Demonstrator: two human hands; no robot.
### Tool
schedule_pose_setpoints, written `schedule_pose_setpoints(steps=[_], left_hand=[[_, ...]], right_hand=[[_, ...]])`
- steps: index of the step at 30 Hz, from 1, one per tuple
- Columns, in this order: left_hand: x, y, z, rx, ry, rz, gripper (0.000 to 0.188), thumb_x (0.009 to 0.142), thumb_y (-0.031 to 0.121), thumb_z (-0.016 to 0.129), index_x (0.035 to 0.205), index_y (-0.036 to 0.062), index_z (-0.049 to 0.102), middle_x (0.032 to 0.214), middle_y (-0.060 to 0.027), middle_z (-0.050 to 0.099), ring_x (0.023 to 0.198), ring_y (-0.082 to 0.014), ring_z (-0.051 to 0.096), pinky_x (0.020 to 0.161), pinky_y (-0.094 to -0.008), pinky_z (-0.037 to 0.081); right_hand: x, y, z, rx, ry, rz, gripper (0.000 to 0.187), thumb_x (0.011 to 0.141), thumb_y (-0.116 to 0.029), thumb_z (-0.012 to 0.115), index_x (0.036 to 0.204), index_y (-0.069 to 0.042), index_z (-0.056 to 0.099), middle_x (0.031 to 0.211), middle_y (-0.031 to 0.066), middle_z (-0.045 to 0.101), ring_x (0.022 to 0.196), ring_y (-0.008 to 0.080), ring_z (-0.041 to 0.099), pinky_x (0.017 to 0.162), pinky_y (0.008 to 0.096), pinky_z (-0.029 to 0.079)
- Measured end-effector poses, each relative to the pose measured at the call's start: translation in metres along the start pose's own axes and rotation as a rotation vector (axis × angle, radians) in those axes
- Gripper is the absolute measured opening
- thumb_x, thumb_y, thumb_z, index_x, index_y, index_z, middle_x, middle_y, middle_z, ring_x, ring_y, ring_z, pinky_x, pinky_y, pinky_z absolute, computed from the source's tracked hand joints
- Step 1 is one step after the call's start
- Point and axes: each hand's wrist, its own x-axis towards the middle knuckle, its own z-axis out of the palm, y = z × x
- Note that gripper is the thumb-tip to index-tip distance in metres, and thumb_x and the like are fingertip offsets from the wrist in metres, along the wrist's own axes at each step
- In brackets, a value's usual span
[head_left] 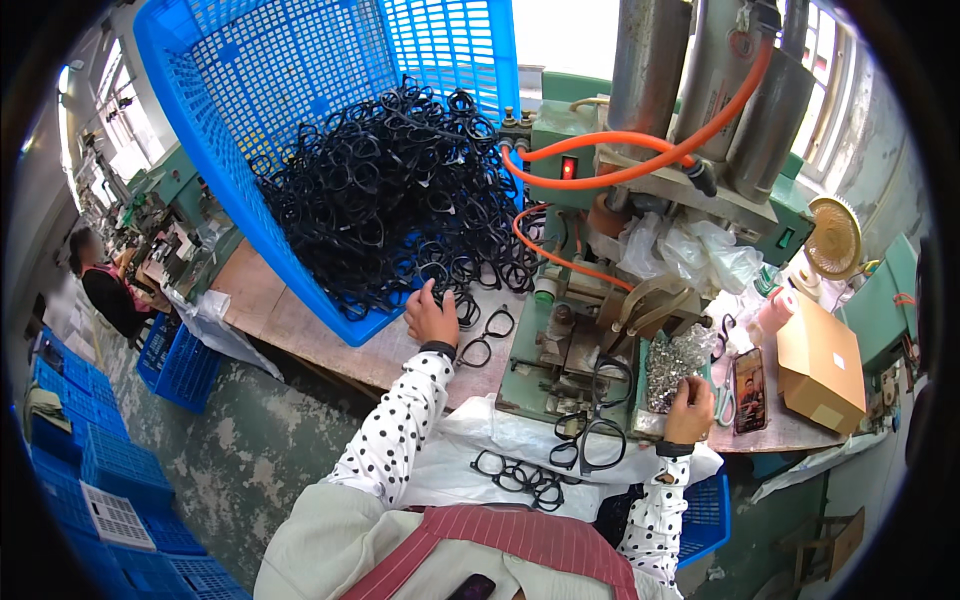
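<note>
My left hand [433, 320] reaches to the front of a heap of black eyeglass frames [370, 190], its fingers apart and slightly bent. A loose eyeglass frame [486, 338] lies on the table just right of it. Over a tray of small shiny metal parts [675, 368], my right hand [690, 412] has its fingertips pinched together; whatever sits between them is too small to make out. Left of the tray, a black frame [612, 382] rests on the green machine [530, 378]. Several more frames [520, 478] lie on the white sheet before me.
A big blue basket [250, 240] holds the heap. Orange hoses [620, 180] loop across the machine's metal cylinders. To the right are scissors [724, 402], a phone [749, 390], a cardboard box [822, 360] and a small fan [834, 238]. Another person [108, 290] sits far left.
</note>
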Motion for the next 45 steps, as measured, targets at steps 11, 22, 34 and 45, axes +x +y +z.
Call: schedule_pose_setpoints(steps=[11,22,34,45], left_hand=[[-0.036,0.047,-0.041,-0.419,-0.01,0.632,0.017,0.099,0.014,0.051,0.11,0.0022,0.056,0.096,-0.0149,0.057,0.085,-0.0302,0.057,0.075,-0.0366,0.046],[-0.103,0.128,-0.099,-0.65,-0.132,1.428,0.05,0.065,-0.001,0.067,0.114,0.0076,0.063,0.096,-0.0029,0.064,0.079,-0.0216,0.06,0.077,-0.0387,0.046],[-0.131,0.132,-0.084,-0.74,-0.452,1.61,0.044,0.074,0.01,0.07,0.117,0.0033,0.061,0.099,-0.0072,0.063,0.078,-0.0268,0.058,0.077,-0.0401,0.049],[-0.127,0.141,-0.087,-0.83,-0.684,1.636,0.048,0.074,0.004,0.069,0.121,0.0024,0.059,0.109,-0.0114,0.067,0.095,-0.0292,0.063,0.09,-0.0479,0.047]], right_hand=[[0.004,-0.005,-0.001,0.028,-0.015,0.046,0.011,0.074,-0.008,0.073,0.085,-0.011,0.07,0.081,0.0063,0.067,0.078,0.026,0.059,0.07,0.0372,0.046],[0.025,-0.123,-0.036,0.724,-0.406,0.134,0.017,0.076,0.002,0.069,0.093,0.001,0.072,0.083,0.0071,0.069,0.075,0.012,0.061,0.069,0.0242,0.047],[0.015,-0.161,-0.012,0.903,-0.392,0.35,0.047,0.072,0.003,0.075,0.114,0.002,0.054,0.083,0.0077,0.069,0.068,0.0056,0.057,0.058,0.0189,0.041],[0.023,-0.118,0.002,0.76,-0.227,0.215,0.049,0.074,0.0,0.073,0.12,-0.005,0.056,0.08,0.0055,0.069,0.06,0.0118,0.055,0.057,0.0269,0.044]])
